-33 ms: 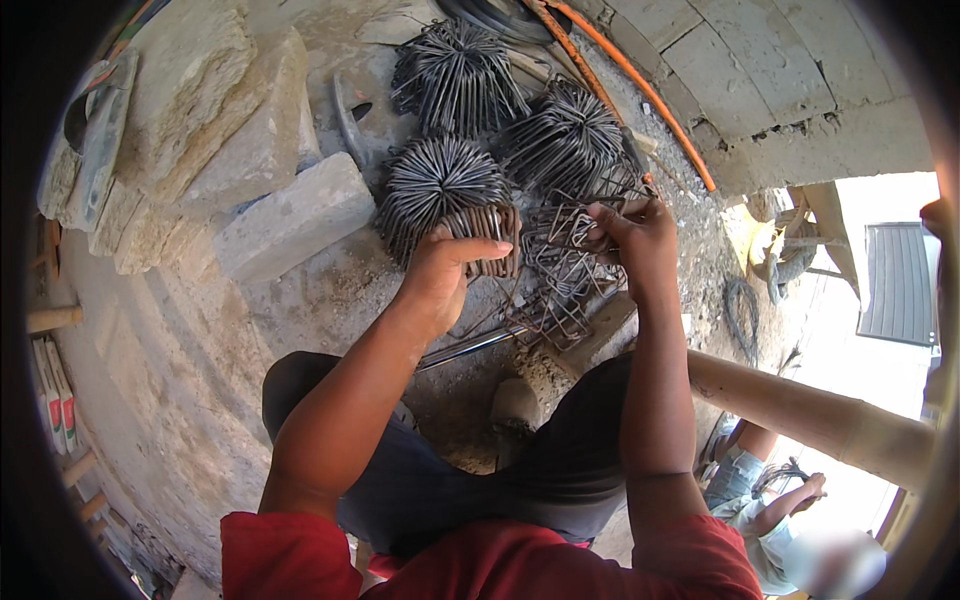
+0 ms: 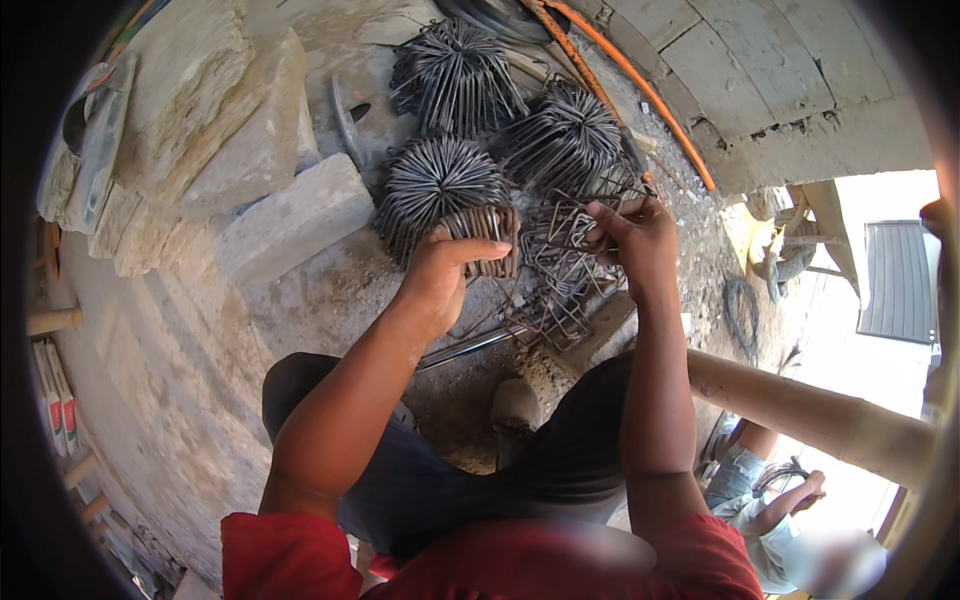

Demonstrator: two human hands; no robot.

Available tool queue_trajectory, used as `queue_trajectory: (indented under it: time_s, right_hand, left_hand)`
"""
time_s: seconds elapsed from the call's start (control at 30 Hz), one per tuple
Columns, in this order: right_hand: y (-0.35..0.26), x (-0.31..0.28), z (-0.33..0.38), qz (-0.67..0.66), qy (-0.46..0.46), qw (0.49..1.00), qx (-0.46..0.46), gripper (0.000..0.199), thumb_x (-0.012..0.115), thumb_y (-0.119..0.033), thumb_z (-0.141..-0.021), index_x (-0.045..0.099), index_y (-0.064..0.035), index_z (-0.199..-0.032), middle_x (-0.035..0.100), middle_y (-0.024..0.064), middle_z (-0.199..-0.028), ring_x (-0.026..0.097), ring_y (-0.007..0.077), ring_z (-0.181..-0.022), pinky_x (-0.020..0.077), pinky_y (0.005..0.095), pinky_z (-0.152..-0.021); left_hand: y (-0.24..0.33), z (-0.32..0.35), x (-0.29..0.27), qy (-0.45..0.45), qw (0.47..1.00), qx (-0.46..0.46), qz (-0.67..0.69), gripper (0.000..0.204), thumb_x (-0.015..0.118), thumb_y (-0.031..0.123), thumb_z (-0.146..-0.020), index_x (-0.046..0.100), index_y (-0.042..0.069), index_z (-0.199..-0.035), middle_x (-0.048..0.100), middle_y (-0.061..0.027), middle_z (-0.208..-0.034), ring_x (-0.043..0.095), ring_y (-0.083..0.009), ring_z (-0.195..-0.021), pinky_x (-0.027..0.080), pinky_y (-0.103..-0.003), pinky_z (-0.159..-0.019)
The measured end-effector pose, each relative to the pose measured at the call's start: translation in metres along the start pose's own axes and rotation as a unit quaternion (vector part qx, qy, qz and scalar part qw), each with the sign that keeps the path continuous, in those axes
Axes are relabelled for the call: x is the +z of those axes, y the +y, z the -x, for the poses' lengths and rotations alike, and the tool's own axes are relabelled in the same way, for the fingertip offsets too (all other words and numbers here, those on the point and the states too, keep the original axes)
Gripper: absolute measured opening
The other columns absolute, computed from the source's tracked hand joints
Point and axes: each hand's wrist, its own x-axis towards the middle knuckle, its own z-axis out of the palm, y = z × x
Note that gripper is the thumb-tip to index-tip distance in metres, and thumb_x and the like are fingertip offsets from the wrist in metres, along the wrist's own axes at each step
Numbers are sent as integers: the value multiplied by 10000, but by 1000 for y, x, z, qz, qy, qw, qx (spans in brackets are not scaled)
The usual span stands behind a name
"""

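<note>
My left hand [image 2: 443, 270] is closed round a bundle of bent steel stirrups [image 2: 490, 228], its thumb lying across the top. My right hand [image 2: 640, 240] pinches a wire stirrup at the edge of a loose, tangled pile of stirrups [image 2: 565, 265]; the fingertips are partly hidden among the bars. Just beyond my left hand stands a round, fanned stack of stirrups [image 2: 440, 180]. Two more such stacks sit farther off, a right one [image 2: 570, 135] and a far one [image 2: 455, 65].
Rough stone slabs [image 2: 285, 220] lie at the left. Orange pipes [image 2: 640, 85] slant beside a block wall [image 2: 770, 70]. A bamboo pole [image 2: 800, 400] crosses near my right arm. At lower right another person [image 2: 750, 510] holds a bundle of thin dark strands. A coiled cable [image 2: 740, 315] lies at right.
</note>
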Motion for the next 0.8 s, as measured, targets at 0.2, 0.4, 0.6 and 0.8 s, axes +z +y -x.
queue_trajectory:
  time_s: [0.2,0.4,0.6,0.8]
  right_hand:
    - [1,4,1,75,20,996,-41,237,729,-99,-848,546,14,-948,667,100,-702,638,123,-567,495,248,-477]
    - [10,1,0,173,-30,984,-31,223,691,-125,-836,693,-61,-1050,708,95,-795,683,176,-672,535,308,-622]
    - [25,3,0,331,-78,927,-156,211,697,-169,-770,740,-89,-961,716,125,-837,698,282,-801,529,373,-769]
    - [17,7,4,466,-70,881,-43,218,740,-295,-749,755,-117,-875,716,130,-830,691,316,-832,528,403,-769]
  left_hand:
    - [0,1,2,-1,1000,-1,-4,331,642,37,-783,654,4,-1111,686,-85,-1024,630,-192,-932,474,-330,-869]
    - [0,0,2,-7,1000,-7,0,320,631,46,-794,653,3,-1111,686,-82,-1026,631,-192,-936,473,-330,-871]
    - [2,0,2,-11,1000,-1,-1,315,633,55,-793,657,3,-1103,686,-84,-1020,631,-190,-933,474,-327,-866]
    - [3,0,0,-11,1000,0,9,318,637,48,-788,658,-3,-1100,689,-82,-1008,634,-191,-924,476,-330,-862]
